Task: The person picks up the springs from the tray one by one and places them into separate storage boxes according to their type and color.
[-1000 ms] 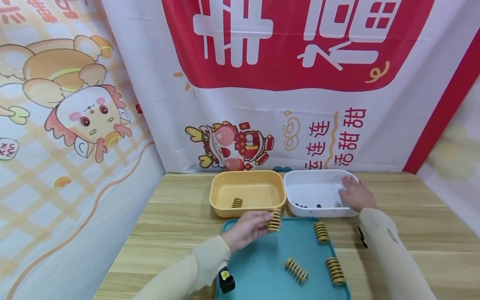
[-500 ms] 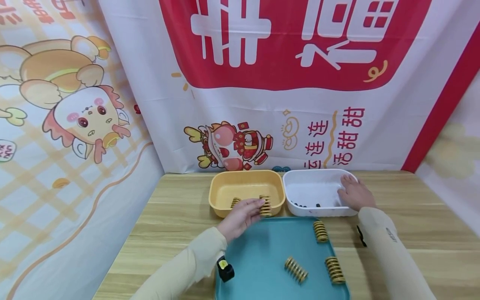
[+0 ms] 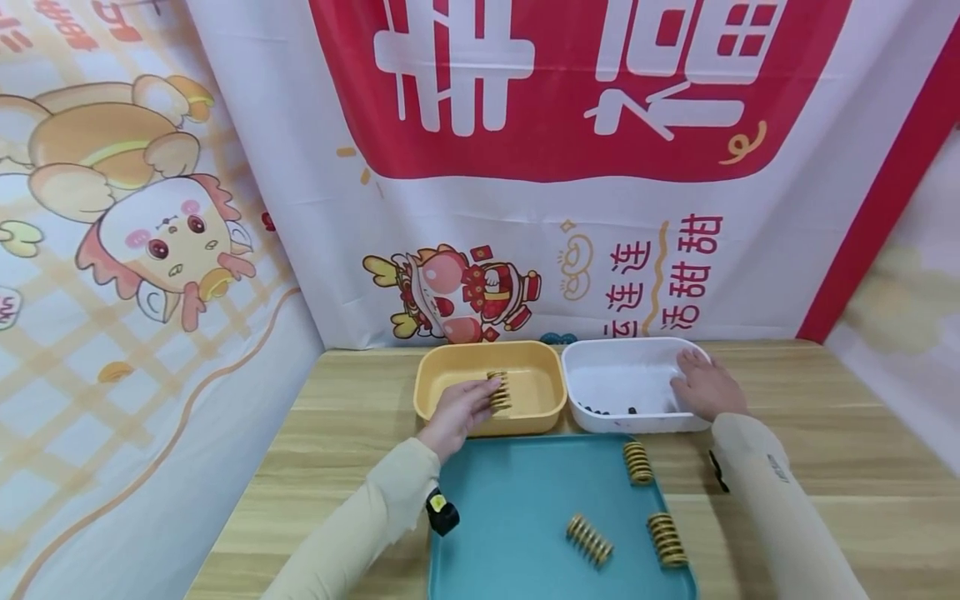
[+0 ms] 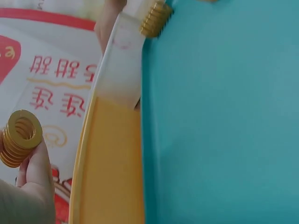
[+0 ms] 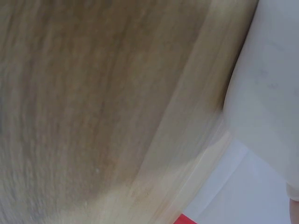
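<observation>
My left hand [image 3: 459, 412] pinches a gold coil spring [image 3: 499, 390] between thumb and fingers, over the front part of the yellow bin [image 3: 525, 426]. In the left wrist view the ringed end of that spring [image 4: 15, 154] faces the camera. On the right, my right hand [image 3: 711, 387] rests over the right end of the white bin [image 3: 637, 423], its fingers reaching past the rim. The right wrist view catches the bin's outer wall [image 5: 268, 107] and only a bit of a finger at the edge.
A teal tray [image 3: 517, 500] lies in front of the bins. It bears a spring at its upper right corner [image 3: 638, 463], another along its right edge [image 3: 667, 540] and one nearer the middle [image 3: 589, 540]. Small dark pieces [image 3: 632, 411] lie in the white bin.
My left hand has carried the spring left and away from me, from the tray's back edge to over the yellow bin. A spring seen earlier inside that bin is now hidden. My right hand stays put.
</observation>
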Available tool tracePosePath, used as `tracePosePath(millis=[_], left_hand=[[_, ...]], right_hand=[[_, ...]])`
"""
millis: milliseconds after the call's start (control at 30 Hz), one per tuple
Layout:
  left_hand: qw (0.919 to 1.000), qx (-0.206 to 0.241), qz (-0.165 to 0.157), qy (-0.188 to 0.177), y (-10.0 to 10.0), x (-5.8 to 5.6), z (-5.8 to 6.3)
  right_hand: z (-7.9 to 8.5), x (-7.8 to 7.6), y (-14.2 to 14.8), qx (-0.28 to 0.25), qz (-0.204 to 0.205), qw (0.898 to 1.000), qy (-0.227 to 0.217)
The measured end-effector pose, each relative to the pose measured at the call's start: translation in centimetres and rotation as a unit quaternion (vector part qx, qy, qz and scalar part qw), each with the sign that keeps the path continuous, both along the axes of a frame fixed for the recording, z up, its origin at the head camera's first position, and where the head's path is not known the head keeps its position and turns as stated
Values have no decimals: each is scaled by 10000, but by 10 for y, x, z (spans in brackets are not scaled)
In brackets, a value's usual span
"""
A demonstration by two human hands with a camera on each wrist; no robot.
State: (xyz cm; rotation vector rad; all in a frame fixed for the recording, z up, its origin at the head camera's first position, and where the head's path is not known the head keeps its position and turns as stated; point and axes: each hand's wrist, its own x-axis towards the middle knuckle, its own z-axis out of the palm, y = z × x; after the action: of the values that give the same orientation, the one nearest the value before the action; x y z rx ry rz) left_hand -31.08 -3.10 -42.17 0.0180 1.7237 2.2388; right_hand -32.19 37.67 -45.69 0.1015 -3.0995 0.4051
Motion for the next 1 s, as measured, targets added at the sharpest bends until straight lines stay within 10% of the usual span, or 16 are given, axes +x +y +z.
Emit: tracePosePath(millis=[267,400,667,867,1000], left_hand=[[9918,-894,869,290,-12,-19,2],[9737,-1960,1015,559,-15,-29,4],[8647,-4677,596,1730,-19,-38,5],[8094,-5462,200,2148,-14,-33,6],[7886,-5716,168,2261,-11,-34,3]], right_hand=[[1,1,-5,16,30,10000,65],[0,1,-3,23,2,9999,118],[0,1,-1,9,-21,10000,89],[-1,1,0,50,18,9999,127],[0,2,-1,36,17,9999,115]])
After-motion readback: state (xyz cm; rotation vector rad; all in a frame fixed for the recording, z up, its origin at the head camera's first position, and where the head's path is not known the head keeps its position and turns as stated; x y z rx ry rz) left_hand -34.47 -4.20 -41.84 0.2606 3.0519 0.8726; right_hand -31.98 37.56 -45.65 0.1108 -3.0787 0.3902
